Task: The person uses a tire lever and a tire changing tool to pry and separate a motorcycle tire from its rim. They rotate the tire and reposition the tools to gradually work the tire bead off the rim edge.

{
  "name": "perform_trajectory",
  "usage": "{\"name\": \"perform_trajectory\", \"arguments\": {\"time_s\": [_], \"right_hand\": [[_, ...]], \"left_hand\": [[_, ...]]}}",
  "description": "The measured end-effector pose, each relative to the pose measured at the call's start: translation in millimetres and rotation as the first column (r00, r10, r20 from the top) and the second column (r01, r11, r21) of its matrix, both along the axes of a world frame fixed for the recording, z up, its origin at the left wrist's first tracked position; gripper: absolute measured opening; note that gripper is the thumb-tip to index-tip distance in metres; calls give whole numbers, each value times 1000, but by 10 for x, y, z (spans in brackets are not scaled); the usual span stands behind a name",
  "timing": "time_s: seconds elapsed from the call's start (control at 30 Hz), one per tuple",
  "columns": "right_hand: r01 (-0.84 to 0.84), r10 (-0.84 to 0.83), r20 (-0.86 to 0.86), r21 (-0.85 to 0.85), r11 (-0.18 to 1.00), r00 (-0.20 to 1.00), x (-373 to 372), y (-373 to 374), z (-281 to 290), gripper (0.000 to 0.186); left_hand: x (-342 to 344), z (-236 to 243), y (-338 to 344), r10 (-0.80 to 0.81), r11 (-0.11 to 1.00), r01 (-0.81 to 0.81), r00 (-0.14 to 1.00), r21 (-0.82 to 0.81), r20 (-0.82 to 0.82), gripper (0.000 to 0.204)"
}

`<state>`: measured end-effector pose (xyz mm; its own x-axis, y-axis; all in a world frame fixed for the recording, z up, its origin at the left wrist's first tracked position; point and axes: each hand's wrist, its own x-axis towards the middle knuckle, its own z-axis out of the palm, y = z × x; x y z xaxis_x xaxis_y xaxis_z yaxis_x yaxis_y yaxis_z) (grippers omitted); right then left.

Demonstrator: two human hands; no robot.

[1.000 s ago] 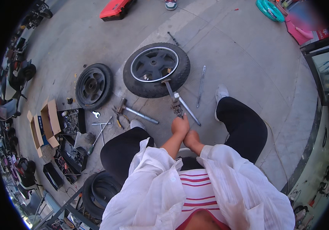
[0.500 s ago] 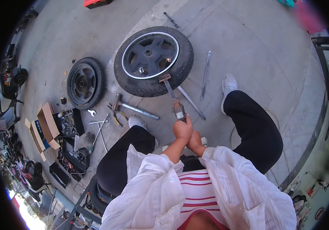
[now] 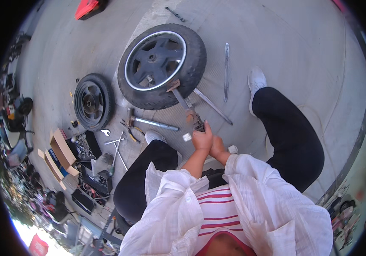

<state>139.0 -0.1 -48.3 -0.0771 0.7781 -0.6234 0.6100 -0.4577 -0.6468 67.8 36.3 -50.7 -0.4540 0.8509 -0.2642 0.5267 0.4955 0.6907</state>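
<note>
Both my hands are closed around the handle end of a rusty steel tool with a flat T-shaped head (image 3: 182, 100). My left hand (image 3: 203, 138) grips it in front, with its thumb along the top. My right hand (image 3: 218, 146) is wrapped just behind, its fingers partly hidden. The head of the tool sits where the black tire meets the silver rim edge of a large wheel (image 3: 195, 70), which lies flat before me. A small whitish piece (image 3: 187, 137) shows beside the handle. A steel bar (image 3: 215, 106) slants from the tire's near side toward me.
Left lies a smaller wheel (image 3: 106, 98). Nearer are a hammer (image 3: 155, 124), pliers (image 3: 131, 130), a T-handle wrench (image 3: 117, 147) and an open cardboard box (image 3: 63, 151). Another steel bar (image 3: 227, 72) lies right of the wheel, a bolt (image 3: 175, 14) beyond it. My legs flank the work.
My view has shifted a little, so the wheel sits further left. The whitish piece, before in line with the tool, is now off to its left. Both hands keep their grip.
</note>
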Motion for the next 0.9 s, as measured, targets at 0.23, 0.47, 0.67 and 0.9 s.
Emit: {"name": "perform_trajectory", "arguments": {"time_s": [0.23,0.47,0.67,0.9], "right_hand": [[95,-75,-124,162,982,989,-239,444,-249,22],[91,-71,-129,156,984,989,-202,640,-170,20],[87,-73,-109,126,988,991,-239,621,-244,20],[53,-28,-166,150,987,986,-145,521,-442,19]], "left_hand": [[-187,133,579,29,996,-43,986,81,162,39],[-135,39,767,-21,983,-7,989,185,149,41],[-202,38,759,-31,995,14,985,104,169,40],[-116,-121,532,-42,992,11,969,128,243,41]]}}
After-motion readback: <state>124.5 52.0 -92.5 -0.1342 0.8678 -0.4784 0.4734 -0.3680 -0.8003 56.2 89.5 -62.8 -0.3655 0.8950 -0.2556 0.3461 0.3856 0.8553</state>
